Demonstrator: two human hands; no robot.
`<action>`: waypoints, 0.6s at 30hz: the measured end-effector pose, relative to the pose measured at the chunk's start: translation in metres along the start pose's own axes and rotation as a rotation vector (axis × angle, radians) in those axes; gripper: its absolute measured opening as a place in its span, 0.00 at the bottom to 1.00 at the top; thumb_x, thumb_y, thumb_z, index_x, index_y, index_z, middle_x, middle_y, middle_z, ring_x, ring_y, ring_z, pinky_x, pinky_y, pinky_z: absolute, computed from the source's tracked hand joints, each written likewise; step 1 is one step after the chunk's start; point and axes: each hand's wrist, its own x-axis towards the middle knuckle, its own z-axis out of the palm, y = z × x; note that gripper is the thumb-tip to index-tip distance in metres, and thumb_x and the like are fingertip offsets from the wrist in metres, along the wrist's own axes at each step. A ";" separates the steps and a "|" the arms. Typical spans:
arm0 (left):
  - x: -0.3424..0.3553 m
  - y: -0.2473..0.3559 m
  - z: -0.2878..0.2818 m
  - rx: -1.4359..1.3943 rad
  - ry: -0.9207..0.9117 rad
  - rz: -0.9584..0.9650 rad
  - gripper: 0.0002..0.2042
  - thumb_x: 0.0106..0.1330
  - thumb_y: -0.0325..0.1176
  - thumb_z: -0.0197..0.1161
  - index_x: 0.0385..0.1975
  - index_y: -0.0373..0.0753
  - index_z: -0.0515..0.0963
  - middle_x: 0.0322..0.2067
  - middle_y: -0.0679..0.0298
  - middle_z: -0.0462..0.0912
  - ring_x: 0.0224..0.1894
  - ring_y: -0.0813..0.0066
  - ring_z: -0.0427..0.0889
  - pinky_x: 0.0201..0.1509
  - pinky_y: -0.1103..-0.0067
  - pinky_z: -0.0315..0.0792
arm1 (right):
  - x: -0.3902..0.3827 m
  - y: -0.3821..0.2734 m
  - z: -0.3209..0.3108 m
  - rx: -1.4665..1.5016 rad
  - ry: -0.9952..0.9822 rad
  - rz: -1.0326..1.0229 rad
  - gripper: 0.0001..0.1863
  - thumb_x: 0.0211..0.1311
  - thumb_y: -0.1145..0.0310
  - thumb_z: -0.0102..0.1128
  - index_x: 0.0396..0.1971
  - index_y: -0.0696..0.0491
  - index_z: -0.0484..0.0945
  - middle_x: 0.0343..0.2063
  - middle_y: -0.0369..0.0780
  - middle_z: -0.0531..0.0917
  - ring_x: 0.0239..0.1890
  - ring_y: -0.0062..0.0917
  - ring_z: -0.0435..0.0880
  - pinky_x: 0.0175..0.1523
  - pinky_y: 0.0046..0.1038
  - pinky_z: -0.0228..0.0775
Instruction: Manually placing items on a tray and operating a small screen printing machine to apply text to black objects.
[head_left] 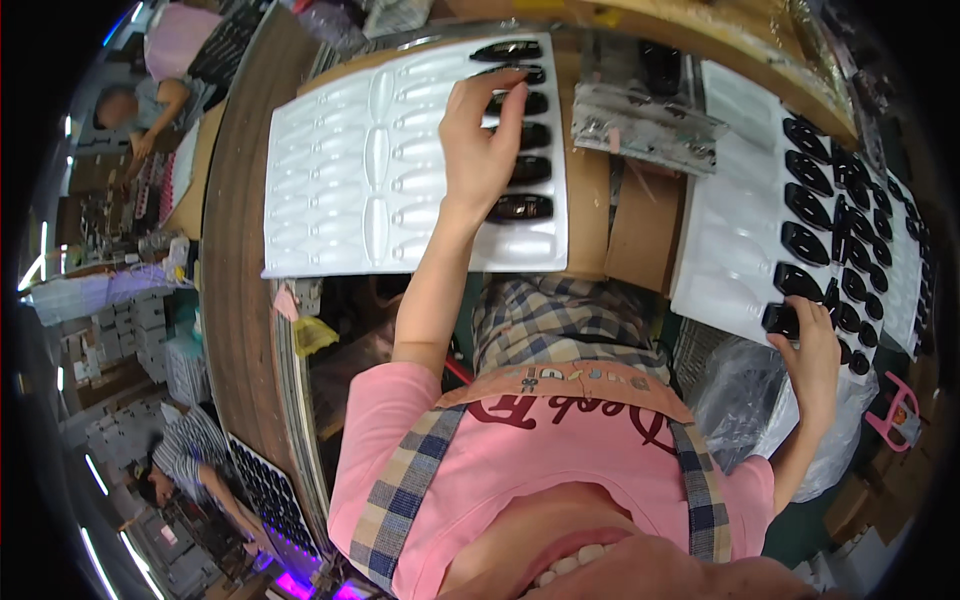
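Observation:
My left hand (482,140) reaches over a white moulded tray (330,180). Its thumb and fingertips close on a glossy black elongated piece (535,74) near the top of the tray's right column. Below that, several similar black pieces (522,207) lie in the same column; my hand partly covers some. On the right, my right hand (815,350) has thumb and fingers around a glossy black piece (780,320) at the lower left of the pieces on a second white tray (725,285). More black pieces (806,207) sit in rows on that tray.
Between the trays stands a metal and clear plastic fixture (645,125), with brown cardboard (645,225) below it. Clear plastic bagging (735,385) hangs under the right tray. A wooden table edge (240,250) runs along the left. Two other people work farther left, one beside a tray of dark pieces (270,490).

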 end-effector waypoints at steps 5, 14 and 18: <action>0.068 -0.018 0.056 0.132 -0.266 0.239 0.09 0.57 0.30 0.53 0.35 0.35 0.74 0.35 0.59 0.77 0.38 0.63 0.75 0.41 0.75 0.67 | -0.002 0.004 -0.014 0.059 0.203 0.002 0.20 0.41 0.71 0.62 0.39 0.57 0.71 0.36 0.44 0.73 0.38 0.38 0.72 0.40 0.32 0.64; 0.125 -0.055 0.090 0.234 -0.290 0.318 0.08 0.56 0.29 0.54 0.34 0.35 0.74 0.34 0.59 0.77 0.35 0.63 0.75 0.39 0.74 0.69 | 0.060 -0.009 -0.016 0.592 0.508 -0.141 0.23 0.46 0.72 0.61 0.45 0.57 0.68 0.38 0.37 0.77 0.18 0.14 0.65 0.27 0.16 0.61; 0.136 -0.058 0.081 -0.057 -0.201 0.065 0.08 0.56 0.29 0.54 0.35 0.35 0.73 0.34 0.60 0.77 0.35 0.64 0.76 0.40 0.74 0.69 | 0.104 -0.028 -0.027 0.527 0.514 -0.433 0.25 0.47 0.66 0.61 0.48 0.52 0.68 0.42 0.41 0.75 0.30 0.24 0.72 0.32 0.20 0.65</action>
